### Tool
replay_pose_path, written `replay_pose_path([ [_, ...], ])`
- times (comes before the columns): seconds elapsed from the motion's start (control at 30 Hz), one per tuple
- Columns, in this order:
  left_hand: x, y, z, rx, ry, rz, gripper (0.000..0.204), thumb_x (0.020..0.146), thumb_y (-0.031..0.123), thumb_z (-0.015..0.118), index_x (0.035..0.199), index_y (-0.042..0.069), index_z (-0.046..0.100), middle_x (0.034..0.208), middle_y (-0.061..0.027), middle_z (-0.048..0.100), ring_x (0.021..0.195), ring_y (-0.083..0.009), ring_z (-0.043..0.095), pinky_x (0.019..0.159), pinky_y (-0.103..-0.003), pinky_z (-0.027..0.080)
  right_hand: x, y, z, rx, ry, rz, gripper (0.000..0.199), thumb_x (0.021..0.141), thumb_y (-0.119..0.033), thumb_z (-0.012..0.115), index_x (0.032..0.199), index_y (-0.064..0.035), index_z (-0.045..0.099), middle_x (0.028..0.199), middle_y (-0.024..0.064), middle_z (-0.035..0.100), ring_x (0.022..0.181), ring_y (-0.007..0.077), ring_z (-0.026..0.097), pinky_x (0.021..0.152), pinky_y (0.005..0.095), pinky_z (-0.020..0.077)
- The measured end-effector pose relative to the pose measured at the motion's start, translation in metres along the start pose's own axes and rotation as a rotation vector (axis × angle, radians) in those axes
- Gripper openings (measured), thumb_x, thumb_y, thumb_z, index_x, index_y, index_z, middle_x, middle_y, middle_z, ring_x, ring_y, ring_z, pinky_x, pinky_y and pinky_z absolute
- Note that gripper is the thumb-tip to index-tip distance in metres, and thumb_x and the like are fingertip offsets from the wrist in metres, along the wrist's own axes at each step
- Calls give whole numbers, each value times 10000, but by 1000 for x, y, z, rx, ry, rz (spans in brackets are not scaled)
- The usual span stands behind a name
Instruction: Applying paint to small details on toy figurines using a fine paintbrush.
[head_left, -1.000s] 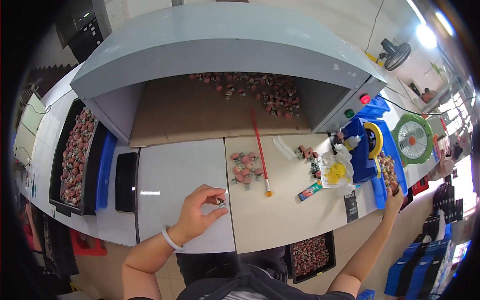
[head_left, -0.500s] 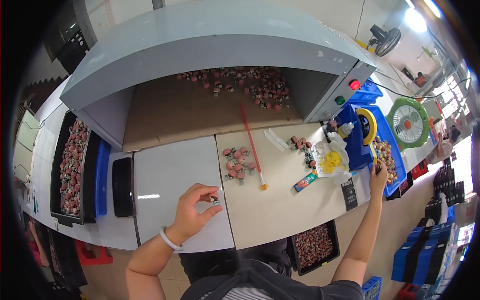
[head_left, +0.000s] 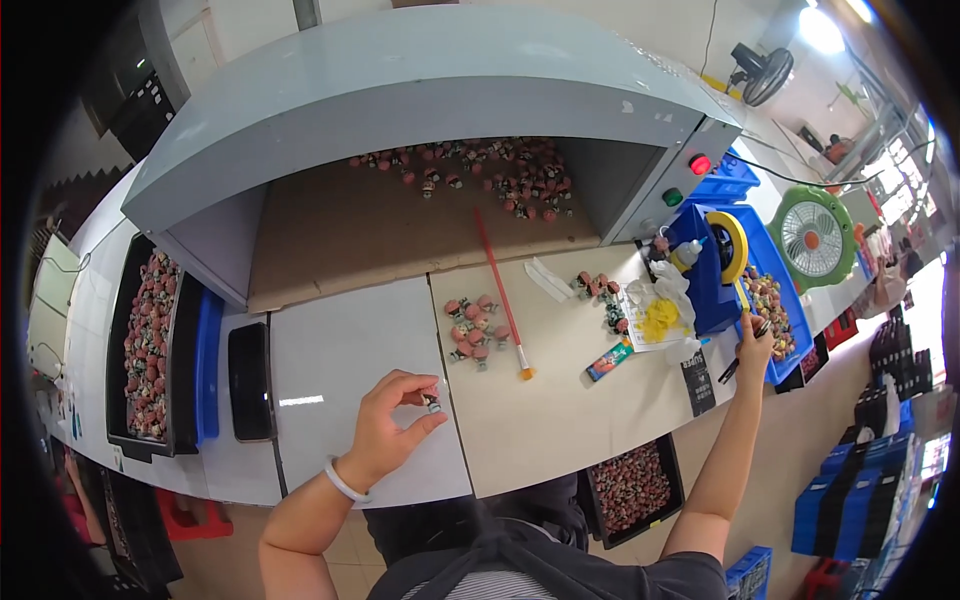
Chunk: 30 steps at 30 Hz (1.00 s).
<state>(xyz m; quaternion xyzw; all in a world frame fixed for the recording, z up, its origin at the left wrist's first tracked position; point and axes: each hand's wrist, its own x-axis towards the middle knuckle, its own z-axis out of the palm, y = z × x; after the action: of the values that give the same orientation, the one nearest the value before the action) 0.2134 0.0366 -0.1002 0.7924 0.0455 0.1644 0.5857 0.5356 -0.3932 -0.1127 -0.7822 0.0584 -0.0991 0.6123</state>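
Note:
My left hand is over the white board and pinches a small dark and pink figurine between thumb and fingers. My right hand is stretched far right to the edge of a blue bin filled with small pink figurines; its fingers rest at the bin rim near a black tool, and I cannot tell whether they grip anything. A cluster of pink figurines lies on the beige table next to a red-handled brush.
A grey hood covers a brown surface strewn with figurines. Black trays of figurines stand at the left and below the table. A yellow tape roll, a green fan and a black phone are nearby.
My left hand has lifted slightly with the figurine in it. My right hand has reached further up to the rim of the blue bin.

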Motion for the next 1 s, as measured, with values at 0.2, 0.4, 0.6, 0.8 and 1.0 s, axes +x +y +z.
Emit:
replay_pose_path([
  [0.2, -3, 1, -6, 4, 46, 6, 386, 701, 5, 687, 1049, -4, 519, 933, -83, 505, 813, -174, 569, 754, -284, 468, 12, 36, -11, -531, 138, -623, 140, 827, -115, 589, 803, 21, 567, 661, 52, 559, 576, 127, 490, 534, 253, 402],
  [0.4, 10, 14, -40, -263, 647, 396, 339, 790, 107, 615, 1068, 20, 439, 957, -88, 496, 786, -159, 551, 705, -301, 489, -24, -24, -43, -199, 104, -460, 160, 860, -187, 552, 816, -34, 532, 700, 44, 559, 465, 83, 426, 418, 197, 341],
  [0.6, 6, 2, -19, -258, 288, -54, 262, 763, 70, 626, 983, 34, 487, 902, -69, 534, 868, -160, 554, 786, -292, 455, -152, -87, 62, 413, -469, -218, 88, 865, -158, 529, 882, -88, 479, 648, 0, 486, 404, 24, 320, 333, 146, 232],
  [0.8, -4, 2, -3, 98, 101, 109, 347, 616, 37, 757, 911, 26, 575, 860, -92, 622, 783, -191, 607, 697, -290, 486, -244, -103, 179, 72, -1151, -166, 50, 826, -65, 529, 781, -44, 523, 623, -25, 511, 498, 12, 382, 445, 167, 292],
  [1.0, -6, 7, -6, 216, 80, 128, 345, 607, 71, 769, 901, 39, 591, 849, -89, 627, 761, -222, 612, 678, -286, 490, -270, -112, 208, -19, -1306, -26, 124, 842, -121, 562, 774, -26, 519, 617, -27, 500, 548, 26, 395, 508, 177, 311],
])
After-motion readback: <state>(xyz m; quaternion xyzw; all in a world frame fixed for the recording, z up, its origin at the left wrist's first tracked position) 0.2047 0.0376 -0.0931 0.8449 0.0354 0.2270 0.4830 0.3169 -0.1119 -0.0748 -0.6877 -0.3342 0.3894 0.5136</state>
